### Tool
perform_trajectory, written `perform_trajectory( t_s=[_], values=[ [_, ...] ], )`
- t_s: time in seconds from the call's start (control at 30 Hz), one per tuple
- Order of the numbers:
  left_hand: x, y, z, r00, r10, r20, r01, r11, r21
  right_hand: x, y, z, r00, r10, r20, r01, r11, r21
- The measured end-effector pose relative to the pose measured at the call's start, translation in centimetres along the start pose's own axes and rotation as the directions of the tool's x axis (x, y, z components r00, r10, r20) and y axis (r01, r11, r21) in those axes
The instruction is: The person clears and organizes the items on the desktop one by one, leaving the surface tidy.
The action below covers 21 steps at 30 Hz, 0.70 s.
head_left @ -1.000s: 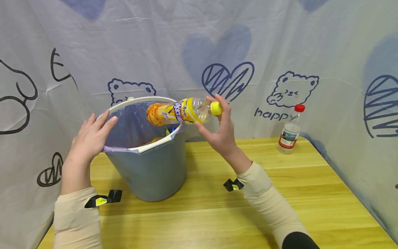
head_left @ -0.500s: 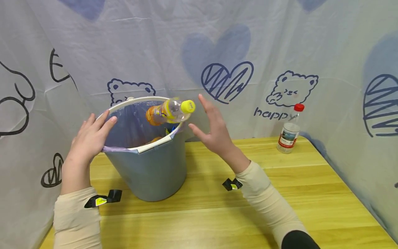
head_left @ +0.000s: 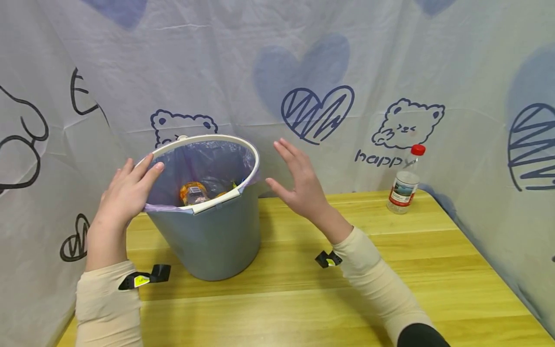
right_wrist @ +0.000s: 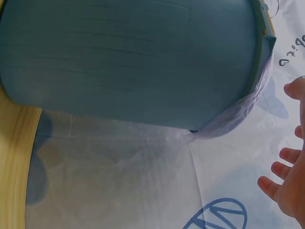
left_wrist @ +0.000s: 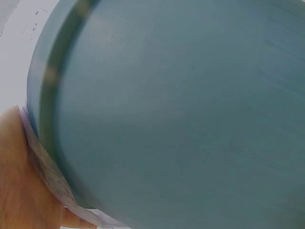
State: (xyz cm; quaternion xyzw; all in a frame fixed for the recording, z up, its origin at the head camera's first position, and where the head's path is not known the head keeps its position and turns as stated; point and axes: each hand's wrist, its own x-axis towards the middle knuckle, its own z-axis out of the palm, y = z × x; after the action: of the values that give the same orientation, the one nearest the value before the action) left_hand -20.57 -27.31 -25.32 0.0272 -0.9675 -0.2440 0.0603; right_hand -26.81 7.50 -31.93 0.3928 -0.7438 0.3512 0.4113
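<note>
A grey-blue bucket with a white rim and a purple plastic liner stands on the table. My left hand rests on the bucket's left rim, fingers fairly straight; the left wrist view shows that hand against the liner's edge. Inside the bucket lies the drink bottle with an orange and yellow base, its cap end out of sight. My right hand hovers to the right of the rim, fingers spread and holding nothing. It also shows as a hand apart from the bucket in the right wrist view.
A clear bottle with a red cap stands upright at the back right of the wooden table. Behind hangs a pale cloth printed with hearts and bears. Other colourful items lie partly hidden in the bucket.
My right hand has let go of the yellow-capped drink bottle, which has dropped from above the rim into the bucket. My left hand has stayed on the rim.
</note>
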Motion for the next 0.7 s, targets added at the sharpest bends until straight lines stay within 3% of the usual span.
perform_trajectory(
  t_s=[0.4,0.7],
  values=[
    [0.1,0.0,0.0,1.000,-0.004,0.003,0.004,1.000,0.007,-1.8,1.5,-1.0,0.998,0.003,0.060,0.004,0.992,-0.128],
    [0.0,0.0,0.0,1.000,-0.005,0.002,0.005,1.000,0.005,-3.6,2.8,-2.7,0.994,0.064,0.093,-0.042,0.974,-0.222]
  ],
)
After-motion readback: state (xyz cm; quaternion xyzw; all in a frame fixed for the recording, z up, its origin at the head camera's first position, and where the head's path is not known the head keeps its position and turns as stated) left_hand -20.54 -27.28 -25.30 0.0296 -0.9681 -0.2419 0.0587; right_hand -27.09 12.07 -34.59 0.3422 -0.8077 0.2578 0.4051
